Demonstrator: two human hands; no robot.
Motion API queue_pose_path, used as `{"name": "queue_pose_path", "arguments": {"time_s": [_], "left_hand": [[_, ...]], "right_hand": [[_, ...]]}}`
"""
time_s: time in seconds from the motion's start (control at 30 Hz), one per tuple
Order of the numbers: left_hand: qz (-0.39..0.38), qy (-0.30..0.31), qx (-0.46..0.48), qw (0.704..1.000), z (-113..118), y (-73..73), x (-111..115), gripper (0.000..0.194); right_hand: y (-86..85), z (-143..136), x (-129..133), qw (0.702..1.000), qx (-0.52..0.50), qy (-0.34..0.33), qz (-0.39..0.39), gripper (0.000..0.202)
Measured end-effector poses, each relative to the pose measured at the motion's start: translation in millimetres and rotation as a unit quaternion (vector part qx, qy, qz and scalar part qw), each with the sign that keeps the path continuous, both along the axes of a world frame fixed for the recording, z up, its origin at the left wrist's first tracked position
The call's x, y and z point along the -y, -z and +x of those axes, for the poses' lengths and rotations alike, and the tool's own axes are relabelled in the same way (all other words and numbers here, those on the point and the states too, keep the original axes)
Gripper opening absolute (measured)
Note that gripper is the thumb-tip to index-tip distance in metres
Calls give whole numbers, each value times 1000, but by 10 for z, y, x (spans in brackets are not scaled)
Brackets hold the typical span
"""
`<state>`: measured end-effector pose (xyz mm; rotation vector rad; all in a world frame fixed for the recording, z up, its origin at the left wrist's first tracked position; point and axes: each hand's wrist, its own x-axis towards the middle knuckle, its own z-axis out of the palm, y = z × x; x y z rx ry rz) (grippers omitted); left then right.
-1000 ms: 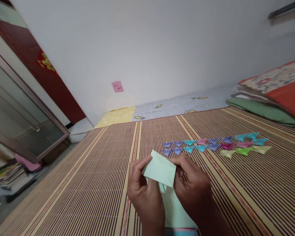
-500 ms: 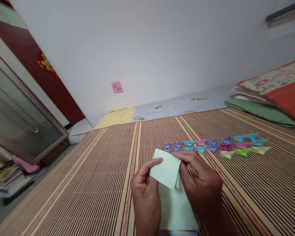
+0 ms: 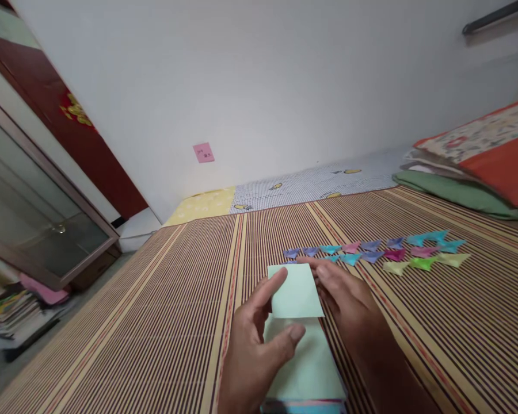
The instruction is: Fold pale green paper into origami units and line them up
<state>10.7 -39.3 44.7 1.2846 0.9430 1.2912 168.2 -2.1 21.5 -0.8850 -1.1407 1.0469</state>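
Observation:
A pale green folded paper (image 3: 297, 292) is held up in the middle, its lower edge nearly level. My left hand (image 3: 259, 339) grips its left side, index finger on the front and thumb apart below it. At the paper's right edge is my right hand (image 3: 354, 305), its fingers bent and partly behind the paper; whether they pinch it is hard to see. Beneath lies a stack of coloured paper with a pale green sheet (image 3: 306, 368) on top.
Rows of small folded paper shapes (image 3: 395, 255) in several colours lie on the striped mat (image 3: 176, 322), beyond my right hand. Folded bedding (image 3: 479, 167) is piled at the right. A pink note (image 3: 204, 152) is on the wall.
The folded paper has turned from a tilted position to nearly upright. My left thumb has come into view below it, and my right fingers have shifted along its right side.

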Motion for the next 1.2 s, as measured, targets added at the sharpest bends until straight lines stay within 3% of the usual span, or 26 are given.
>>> {"name": "queue_pose_path", "arguments": {"time_s": [0.07, 0.13, 0.23, 0.4, 0.57, 0.67, 0.8, 0.97, 1.1, 1.2], "left_hand": [[-2, -40, -14, 999, 49, 13, -25, 48], [-3, -85, 14, 996, 103, 41, -67, 43], [-4, -153, 112, 982, 146, 111, -139, 60], [-72, -142, 166, 973, 141, 211, -200, 27], [-75, -199, 218, 953, 177, 185, -202, 26], [-81, -199, 237, 948, 194, 140, -197, 28], [-68, -167, 174, 968, 170, 148, -185, 32], [-60, -162, 109, 979, 103, 207, -181, 33], [-67, -134, 76, 986, 76, 185, -176, 35], [-62, -132, 35, 989, 91, 150, -161, 41]], "right_hand": [[-7, -1, -7, 999, -9, -49, -9, 25], [-10, -15, -6, 998, -7, -56, -3, 22], [-14, -37, 8, 999, 26, -43, -1, 23], [-53, -42, 32, 994, 86, -68, 1, 23], [-58, -44, 47, 983, 138, -123, -7, 26], [-40, -69, 52, 984, 127, -126, -25, 28], [-15, -101, 53, 986, 104, -120, -42, 30], [1, -48, 19, 980, 150, -128, -7, 29], [-33, 5, 1, 990, 106, -97, -3, 19], [-67, 3, 26, 988, 140, -62, 32, 13]]}}
